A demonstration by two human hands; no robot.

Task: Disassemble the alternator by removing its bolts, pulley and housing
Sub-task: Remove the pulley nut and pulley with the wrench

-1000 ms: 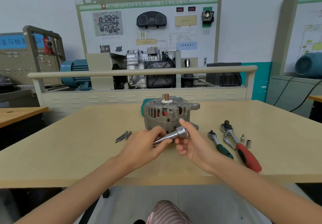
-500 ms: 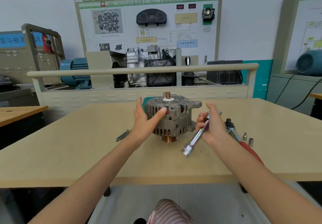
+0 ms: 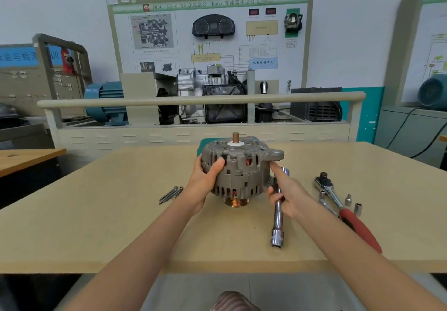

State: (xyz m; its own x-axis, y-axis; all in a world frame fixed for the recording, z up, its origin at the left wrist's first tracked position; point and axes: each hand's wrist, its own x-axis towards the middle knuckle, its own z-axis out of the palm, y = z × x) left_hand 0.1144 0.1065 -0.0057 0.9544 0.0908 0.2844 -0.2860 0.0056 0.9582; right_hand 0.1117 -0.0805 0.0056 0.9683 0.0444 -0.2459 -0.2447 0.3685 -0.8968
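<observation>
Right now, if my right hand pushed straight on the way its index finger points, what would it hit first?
The alternator. Your right hand, gripping the socket extension bar, points its index finger at the housing's right side, seemingly touching it already, though depth is hard to judge.

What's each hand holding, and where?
Left hand grips the alternator by its left side. Right hand holds the extension bar around its upper shaft, index finger reaching the alternator's right side.

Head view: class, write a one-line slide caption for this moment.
Left hand grips the alternator, standing pulley-down on the table, while the right hand holds a socket extension bar beside it.
</observation>
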